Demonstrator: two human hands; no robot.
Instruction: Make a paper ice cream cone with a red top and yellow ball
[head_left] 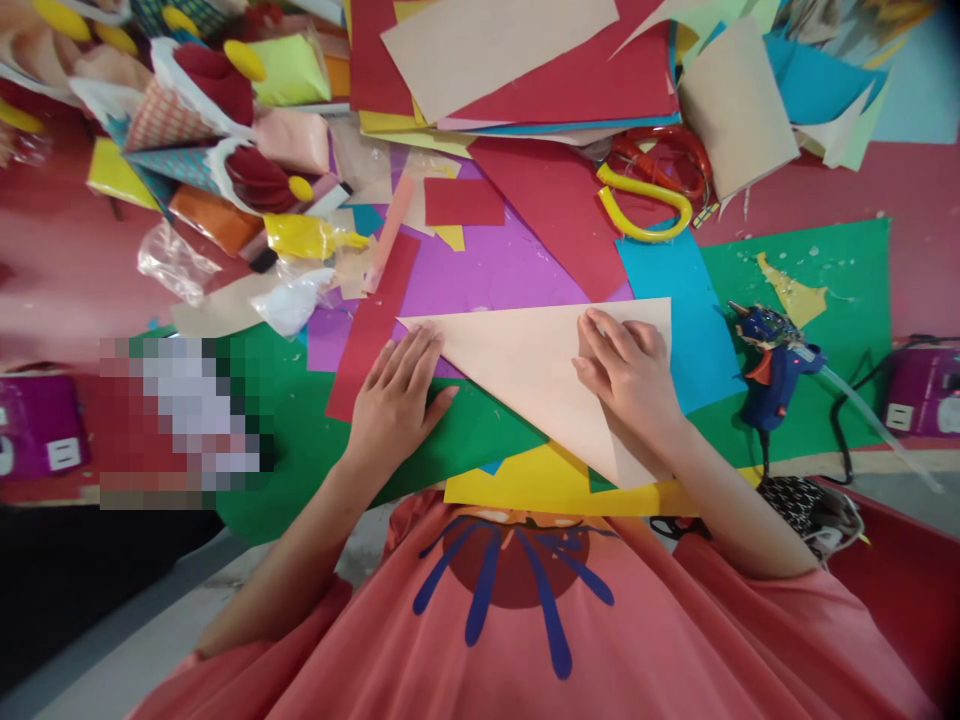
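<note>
A cream sheet of paper lies in front of me as a triangle, its narrow point to the left and its long slanted edge towards me. My left hand rests flat at that narrow point, fingers straight and thumb spread. Over the right part of the paper is my right hand, its fingers slightly bent with the fingertips on the surface. Neither hand grips anything. Beneath the paper are green, yellow, purple and blue sheets.
A blue hot glue gun with a clear glue stick lies at the right. Yellow-handled scissors and red-handled scissors sit before a stack of coloured paper. Cone-shaped paper crafts and clay packets crowd the back left.
</note>
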